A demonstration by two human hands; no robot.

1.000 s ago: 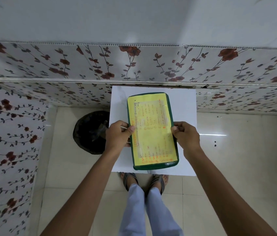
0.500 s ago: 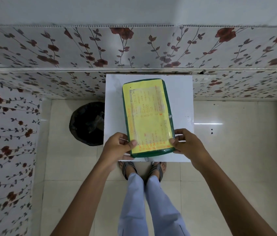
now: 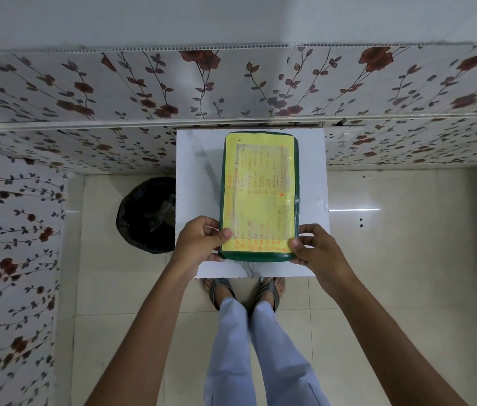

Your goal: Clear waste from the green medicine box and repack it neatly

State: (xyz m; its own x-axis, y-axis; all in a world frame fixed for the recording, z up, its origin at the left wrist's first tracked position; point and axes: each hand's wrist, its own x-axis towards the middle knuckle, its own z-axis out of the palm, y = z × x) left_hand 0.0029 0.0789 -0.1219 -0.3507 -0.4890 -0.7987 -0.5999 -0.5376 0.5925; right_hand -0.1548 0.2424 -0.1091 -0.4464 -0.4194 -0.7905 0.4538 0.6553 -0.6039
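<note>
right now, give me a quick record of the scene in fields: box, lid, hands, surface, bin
box: green medicine box lying flat on the white table, long side running away from the person
lid: closed, covered by a yellow sheet with orange writing
left hand: left hand grips the near left corner, thumb on the lid
right hand: right hand grips the near right corner, thumb on the lid
bin: black-lined bin on the floor, left of the table
waste: none visible; box contents hidden

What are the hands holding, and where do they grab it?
Both hands, left and right, hold the green medicine box by its near corners.
</note>
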